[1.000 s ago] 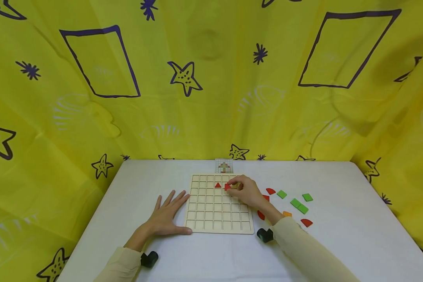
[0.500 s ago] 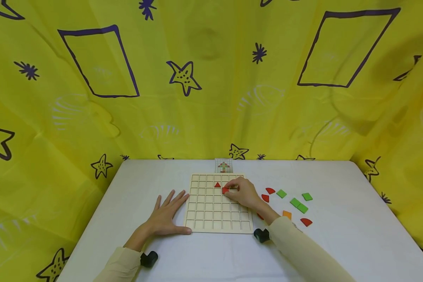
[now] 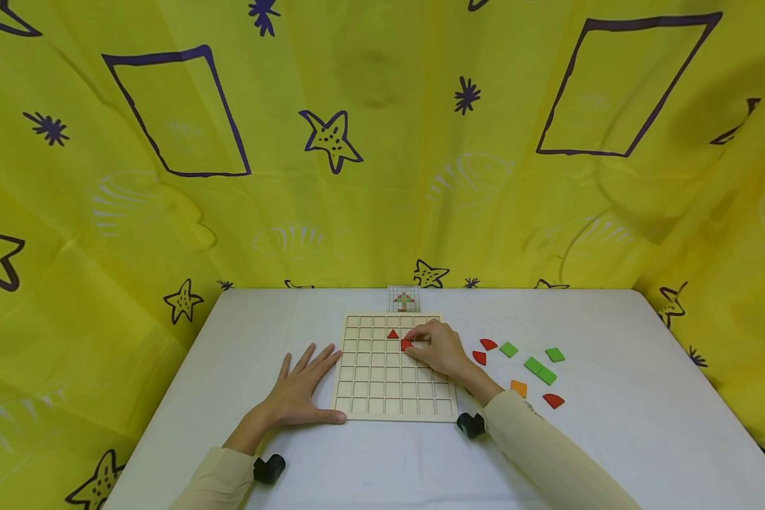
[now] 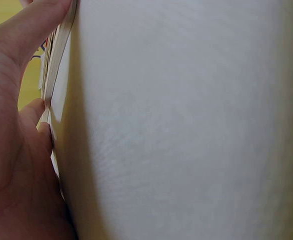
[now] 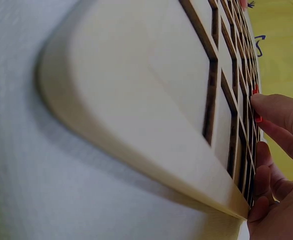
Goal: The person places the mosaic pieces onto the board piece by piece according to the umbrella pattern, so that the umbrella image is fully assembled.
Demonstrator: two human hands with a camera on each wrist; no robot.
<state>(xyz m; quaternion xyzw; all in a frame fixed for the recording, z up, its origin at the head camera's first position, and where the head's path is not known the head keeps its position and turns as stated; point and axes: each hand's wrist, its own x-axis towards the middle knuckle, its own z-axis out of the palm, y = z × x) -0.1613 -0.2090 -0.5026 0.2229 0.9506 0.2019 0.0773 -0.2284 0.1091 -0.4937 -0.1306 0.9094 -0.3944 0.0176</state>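
In the head view, a pale wooden grid board [image 3: 392,375] lies on the white-covered table. A red triangle [image 3: 392,334] sits in one of its upper cells. My right hand [image 3: 441,347] pinches a flat red piece [image 3: 406,345] between thumb and finger at a cell just below and to the right of the triangle; the fingertips hide part of its shape. In the right wrist view, only slivers of the red piece [image 5: 258,119] show beside the fingertips. My left hand [image 3: 296,397] lies with spread fingers along the board's left side, its thumb touching the lower left corner.
A small pattern card [image 3: 404,299] stands behind the board. Right of the board lie red rounded wedges [image 3: 553,401], several green squares [image 3: 508,350] and an orange piece [image 3: 518,388], partly hidden by the right sleeve. A yellow curtain [image 3: 382,212] hangs behind the table.
My right hand has moved slightly left and nearer, carrying the red piece down to the board. The right forearm now covers a red piece seen earlier beside the board. My left hand stays put.
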